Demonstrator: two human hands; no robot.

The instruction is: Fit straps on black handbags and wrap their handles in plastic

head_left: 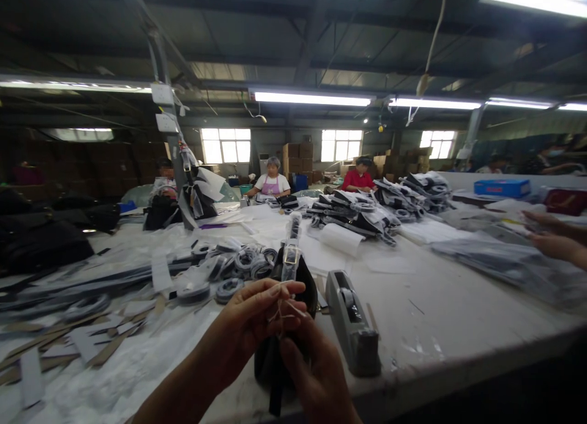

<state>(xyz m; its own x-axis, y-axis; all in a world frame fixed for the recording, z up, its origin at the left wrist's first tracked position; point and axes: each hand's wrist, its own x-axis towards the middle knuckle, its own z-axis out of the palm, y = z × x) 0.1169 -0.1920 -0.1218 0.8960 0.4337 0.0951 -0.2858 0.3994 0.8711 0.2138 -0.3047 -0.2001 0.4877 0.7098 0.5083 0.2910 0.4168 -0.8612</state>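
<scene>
Pinching a thin pale string (281, 310), the left hand (252, 306) is bringing thumb and fingertips together; the right hand (317, 364) is curling half-open beside it, its hold unclear. Behind them, a black bag (266, 364) is standing left of the tape dispenser (355, 332).

Held left hand (252, 308) just beside right hand (318, 366), pinched left thumb (263, 295) to forefinger (293, 286), bent right fingers (309, 329), slanted left forearm (188, 372) inward.

Gray tape dispenser (354, 333) near the front edge of the surface (440, 283); loose cardboard strips (112, 349) toward the left edge; blue box (502, 188) toward the far right corner.
</scene>
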